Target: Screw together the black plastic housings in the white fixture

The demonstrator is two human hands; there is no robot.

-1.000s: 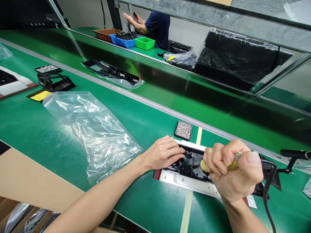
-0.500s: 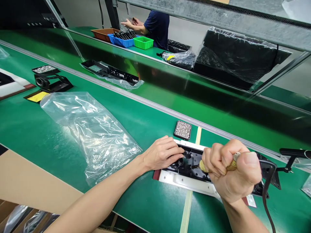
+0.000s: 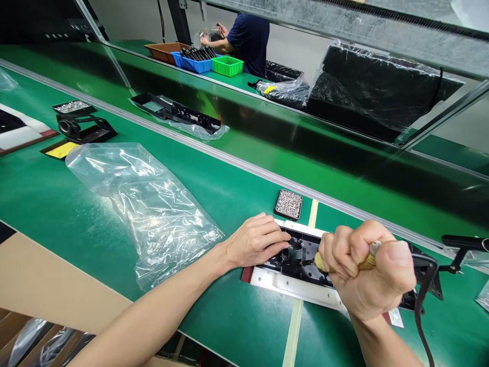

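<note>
Transparent bag (image 3: 164, 214), crinkled, left of white fixture (image 3: 294, 289) | square black tray (image 3: 287, 217), shiny metal pieces (image 3: 289, 203), just beyond | black part (image 3: 298, 273) lies in fixture, partly hidden by both hands | left hand (image 3: 257, 242) rests on part, grip cannot be told | right hand (image 3: 367, 275) is clamped round yellowish tool handle (image 3: 320, 261)

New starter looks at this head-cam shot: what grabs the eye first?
Probably the right hand, large at lower right, closed around a yellow-handled tool above a black part in a white fixture. The left hand is at the part's left end. Next, the shiny clear plastic bag lying left of centre on the green bench.
</note>
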